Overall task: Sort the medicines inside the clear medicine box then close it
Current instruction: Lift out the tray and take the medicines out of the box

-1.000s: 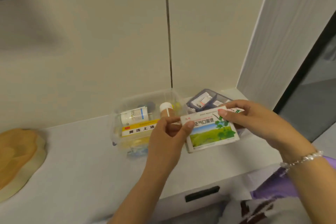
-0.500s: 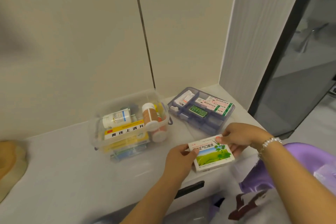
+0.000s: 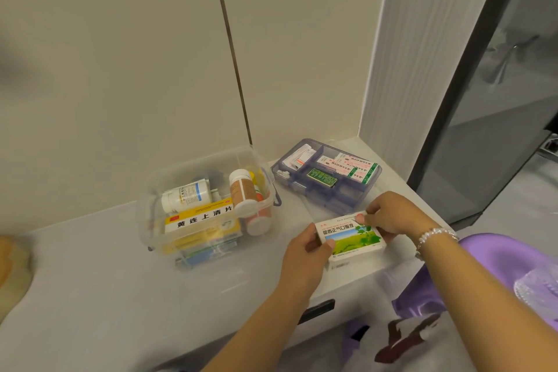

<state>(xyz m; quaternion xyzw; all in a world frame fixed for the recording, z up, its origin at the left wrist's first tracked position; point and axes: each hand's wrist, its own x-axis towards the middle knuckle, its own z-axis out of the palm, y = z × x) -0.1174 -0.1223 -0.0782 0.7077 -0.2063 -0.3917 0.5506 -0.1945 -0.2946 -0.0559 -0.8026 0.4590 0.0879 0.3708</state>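
The clear medicine box [image 3: 157, 220] stands open on the white counter, holding a white bottle [image 3: 187, 195], a brown bottle [image 3: 243, 190], a yellow carton [image 3: 200, 217] and more packs beneath. To its right lies a bluish compartment tray [image 3: 347, 202] with small packets. Near the counter's front edge I hold a white-and-green medicine carton [image 3: 351, 238] with both hands: my left hand [image 3: 305, 254] grips its left end, my right hand [image 3: 392, 214] pinches its far right corner.
A wall stands right behind the box and tray, and a ribbed panel [image 3: 401, 69] closes off the right. A tan object [image 3: 12, 269] lies at the far left edge. A drawer handle slot [image 3: 317, 309] sits below the counter front.
My hands and the carton have come down and toward the counter's front edge, away from above the box. The tray is now uncovered, and the view has tilted and shifted.
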